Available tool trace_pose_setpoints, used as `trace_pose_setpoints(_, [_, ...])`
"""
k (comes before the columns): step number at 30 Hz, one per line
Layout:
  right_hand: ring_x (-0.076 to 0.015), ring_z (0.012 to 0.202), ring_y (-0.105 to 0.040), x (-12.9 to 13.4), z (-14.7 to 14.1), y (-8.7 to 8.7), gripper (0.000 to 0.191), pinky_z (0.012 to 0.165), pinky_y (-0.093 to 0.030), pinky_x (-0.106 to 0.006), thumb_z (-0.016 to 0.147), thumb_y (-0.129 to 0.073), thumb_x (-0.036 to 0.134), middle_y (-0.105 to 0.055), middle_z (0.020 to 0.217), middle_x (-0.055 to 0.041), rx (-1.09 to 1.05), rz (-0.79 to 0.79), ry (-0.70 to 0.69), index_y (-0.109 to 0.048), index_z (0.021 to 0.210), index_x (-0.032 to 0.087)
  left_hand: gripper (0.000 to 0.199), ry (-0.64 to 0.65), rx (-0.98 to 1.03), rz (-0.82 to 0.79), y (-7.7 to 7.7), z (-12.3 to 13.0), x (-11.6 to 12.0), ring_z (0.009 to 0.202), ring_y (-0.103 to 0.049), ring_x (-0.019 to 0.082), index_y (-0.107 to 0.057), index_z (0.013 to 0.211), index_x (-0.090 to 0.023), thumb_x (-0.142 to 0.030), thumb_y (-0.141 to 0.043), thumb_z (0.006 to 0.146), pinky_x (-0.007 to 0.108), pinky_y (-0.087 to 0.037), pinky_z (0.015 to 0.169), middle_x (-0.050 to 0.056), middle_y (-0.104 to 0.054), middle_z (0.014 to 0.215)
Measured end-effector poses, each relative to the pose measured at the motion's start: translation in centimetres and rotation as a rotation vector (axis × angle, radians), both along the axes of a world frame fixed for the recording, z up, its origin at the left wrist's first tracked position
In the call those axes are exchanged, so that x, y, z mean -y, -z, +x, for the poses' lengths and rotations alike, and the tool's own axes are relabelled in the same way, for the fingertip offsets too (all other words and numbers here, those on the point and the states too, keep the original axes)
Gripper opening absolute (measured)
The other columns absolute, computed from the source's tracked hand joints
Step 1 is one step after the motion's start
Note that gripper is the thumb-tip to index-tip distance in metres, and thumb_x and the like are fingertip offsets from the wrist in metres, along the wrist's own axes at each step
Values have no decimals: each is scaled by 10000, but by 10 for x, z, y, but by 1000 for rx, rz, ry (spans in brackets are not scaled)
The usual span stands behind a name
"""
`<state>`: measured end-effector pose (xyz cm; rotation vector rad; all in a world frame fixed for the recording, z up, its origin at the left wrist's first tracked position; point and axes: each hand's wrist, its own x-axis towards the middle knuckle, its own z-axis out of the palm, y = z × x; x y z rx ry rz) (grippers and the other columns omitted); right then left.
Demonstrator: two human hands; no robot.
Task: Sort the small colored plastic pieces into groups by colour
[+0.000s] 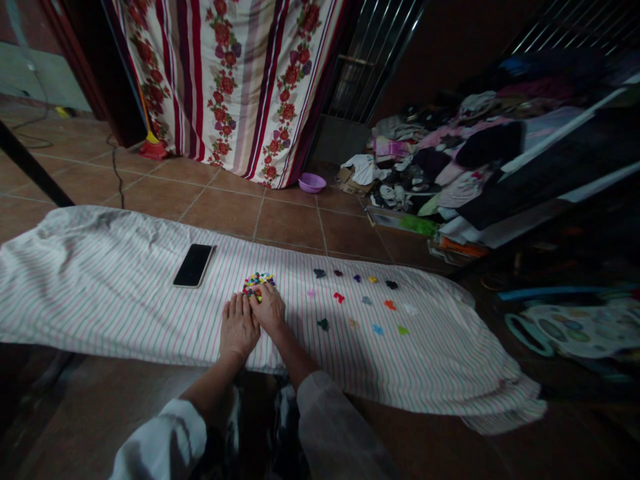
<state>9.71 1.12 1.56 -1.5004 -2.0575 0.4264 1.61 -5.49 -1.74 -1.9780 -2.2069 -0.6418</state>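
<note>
A heap of small multicoloured pieces point(266, 276) lies on a striped cloth point(150, 313). My left hand point(239, 328) rests flat at the heap's near left side, fingers stretched out and holding nothing. Beside it, touching it, my right hand point(271, 309) reaches over the near right part of the heap. Its thumb and fingers are apart, with coloured pieces showing between them; the fingertips partly hide the pieces below. To the right, small same-coloured clusters lie in rows, among them a red cluster point(339, 298), an orange cluster point(390, 305) and a dark green cluster point(323, 325).
A smartphone point(194, 265) with a dark screen lies left of the heap. Beyond the cloth are a tiled floor point(290, 217), a purple basin point(312, 183), a floral curtain point(225, 87) and a broom point(153, 147). Piled clothes point(450, 153) fill the right back.
</note>
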Motion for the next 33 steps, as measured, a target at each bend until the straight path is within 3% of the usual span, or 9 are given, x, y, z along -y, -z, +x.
trace_pose_setpoints(20, [-142, 783, -662, -19, 26, 15, 213, 746, -514, -238, 879, -496, 246, -716, 952, -20, -285, 17, 2, -666, 1006, 229, 536, -15, -33, 59, -3, 2, 1, 1316, -460, 339, -505, 1303, 24, -265, -358, 875, 486, -336, 1101, 244, -533, 1359])
trace_pose_setpoints(33, [-167, 785, -654, -51, 80, 31, 265, 768, -523, -270, 834, -453, 217, -704, 931, -61, -310, 145, 159, -674, 978, 194, 542, -11, 2, 83, 2, 2, 0, 1325, -453, 337, -509, 1304, 12, -272, -365, 865, 501, -337, 1096, 257, -527, 1361])
